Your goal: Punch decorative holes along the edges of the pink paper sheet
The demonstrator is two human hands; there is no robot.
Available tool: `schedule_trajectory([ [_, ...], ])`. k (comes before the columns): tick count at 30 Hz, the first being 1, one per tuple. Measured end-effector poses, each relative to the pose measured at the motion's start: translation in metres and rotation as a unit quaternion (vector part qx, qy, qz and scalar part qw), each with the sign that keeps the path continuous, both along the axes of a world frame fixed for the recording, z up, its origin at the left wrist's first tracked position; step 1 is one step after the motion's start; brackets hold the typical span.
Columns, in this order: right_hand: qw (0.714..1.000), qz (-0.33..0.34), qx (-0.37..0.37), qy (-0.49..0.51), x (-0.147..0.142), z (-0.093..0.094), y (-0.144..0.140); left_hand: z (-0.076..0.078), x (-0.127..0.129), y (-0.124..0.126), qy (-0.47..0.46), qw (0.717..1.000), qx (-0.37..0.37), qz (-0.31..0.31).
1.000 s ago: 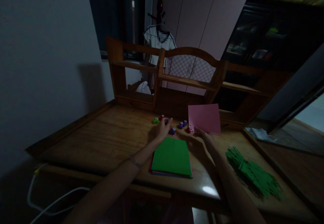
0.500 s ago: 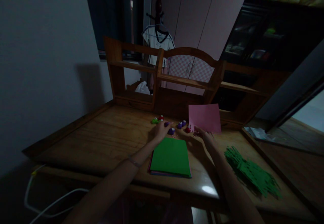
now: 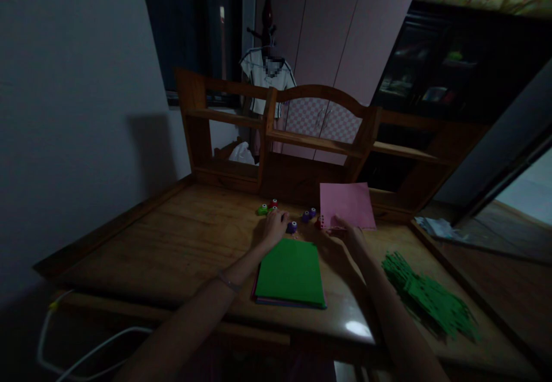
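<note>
Your right grip [image 3: 352,234] pinches the pink sheet [image 3: 347,202] over the bench [image 3: 202,232]; I cannot tell whether your left grip [image 3: 275,229] holds anything.

You are looking at a pink rectangular paper sheet [image 3: 349,201], with dark dots marking its lower left corner. Closer to you, a flat green square sheet [image 3: 290,270] is showing one bright, plain colour, while the stacked paper sheets [image 3: 287,302] beneath it are edging out in pink and bluish purple. A heap of green cut paper [image 3: 431,298] is echoing that brightness. You are also seeing a small lime-green plastic piece [image 3: 262,210], with red pieces [image 3: 273,203] and rounded purple pieces [image 3: 292,228] showing white, dark-centred tops. The brown wooden desk [image 3: 198,238] is displaying streaked grain. Pink-and-white checked wardrobe panels [image 3: 302,116] are standing behind.
</note>
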State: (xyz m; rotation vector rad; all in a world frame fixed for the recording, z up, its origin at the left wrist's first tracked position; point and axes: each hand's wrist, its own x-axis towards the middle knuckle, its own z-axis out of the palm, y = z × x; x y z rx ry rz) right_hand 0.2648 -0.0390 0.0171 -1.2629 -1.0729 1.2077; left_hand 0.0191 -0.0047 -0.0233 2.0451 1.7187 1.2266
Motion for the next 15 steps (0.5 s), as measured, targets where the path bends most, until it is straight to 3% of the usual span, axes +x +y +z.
schedule_trajectory([
  [9, 0.997, -0.072, -0.008, 0.030, 0.013, -0.015, 0.009, 0.008, 0.002, -0.004, -0.049, 0.998, 0.048, -0.004],
  [15, 0.995, -0.100, 0.003, 0.006, 0.029, -0.018, 0.006, 0.010, 0.008, -0.008, -0.068, 0.997, 0.033, -0.025],
])
